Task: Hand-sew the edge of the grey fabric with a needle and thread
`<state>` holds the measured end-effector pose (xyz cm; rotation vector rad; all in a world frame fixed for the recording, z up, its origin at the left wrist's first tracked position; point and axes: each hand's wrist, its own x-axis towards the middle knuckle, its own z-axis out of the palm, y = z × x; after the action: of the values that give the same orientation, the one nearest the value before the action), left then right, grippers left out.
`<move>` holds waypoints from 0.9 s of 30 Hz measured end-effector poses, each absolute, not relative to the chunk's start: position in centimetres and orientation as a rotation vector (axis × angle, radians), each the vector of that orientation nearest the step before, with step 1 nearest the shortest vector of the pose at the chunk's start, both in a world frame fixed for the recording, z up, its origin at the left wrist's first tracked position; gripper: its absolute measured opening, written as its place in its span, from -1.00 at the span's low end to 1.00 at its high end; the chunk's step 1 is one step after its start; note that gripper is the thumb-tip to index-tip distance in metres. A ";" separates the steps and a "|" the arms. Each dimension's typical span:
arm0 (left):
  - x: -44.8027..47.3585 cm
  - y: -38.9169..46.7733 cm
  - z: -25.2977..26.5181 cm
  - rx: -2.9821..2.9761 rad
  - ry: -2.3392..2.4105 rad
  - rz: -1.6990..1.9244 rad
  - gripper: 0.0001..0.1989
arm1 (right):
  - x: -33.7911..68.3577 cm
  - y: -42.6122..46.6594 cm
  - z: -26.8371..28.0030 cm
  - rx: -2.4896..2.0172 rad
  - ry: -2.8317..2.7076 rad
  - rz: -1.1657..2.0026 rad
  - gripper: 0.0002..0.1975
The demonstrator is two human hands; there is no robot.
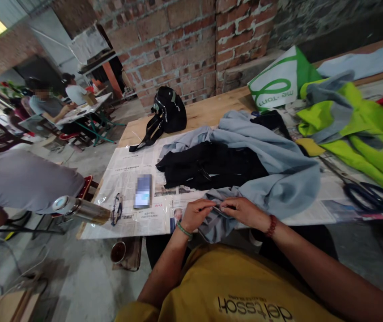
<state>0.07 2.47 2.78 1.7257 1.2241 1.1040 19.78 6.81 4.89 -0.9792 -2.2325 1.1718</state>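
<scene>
A grey-blue garment (278,165) spreads over the newspaper-covered table, its near end bunched at the front edge. My left hand (195,214) pinches a fold of this cloth, fingers closed. Close beside it, my right hand (247,212) is also closed at the same fold. A small dark sliver shows by the right fingertips, too small to name. Black cloth (218,163) lies on the grey garment, just beyond my hands. Cloth hangs below my hands toward my lap.
Large scissors (362,190) lie on the right near yellow-green garments (359,125). A phone (142,191), a glass bottle (80,210) and a dark cord loop (117,209) are on the left. Behind stand a black bag (171,109) and a white-green bag (275,82). A person (27,181) sits left.
</scene>
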 end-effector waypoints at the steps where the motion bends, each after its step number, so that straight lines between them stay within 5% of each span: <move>1: 0.1 2.5 2.8 1.727 1.225 1.104 -0.81 | 19.7 6.8 5.0 -0.971 -2.256 1.155 -0.77; 14: 0.1 2.6 2.6 1.746 1.225 1.134 -0.82 | 19.1 6.2 4.7 -0.958 -2.143 1.167 -0.74; 22: 0.1 2.5 2.4 1.697 1.309 1.064 -0.79 | 18.3 6.2 5.8 -1.095 -2.108 0.681 -0.78; 27: 0.2 2.5 2.5 1.692 1.303 1.056 -0.81 | 17.5 6.0 6.0 -1.074 -2.084 0.771 -0.79</move>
<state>0.16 2.52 2.53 1.6915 1.3031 1.0559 17.52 6.01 6.00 -1.0738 -2.0837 0.7708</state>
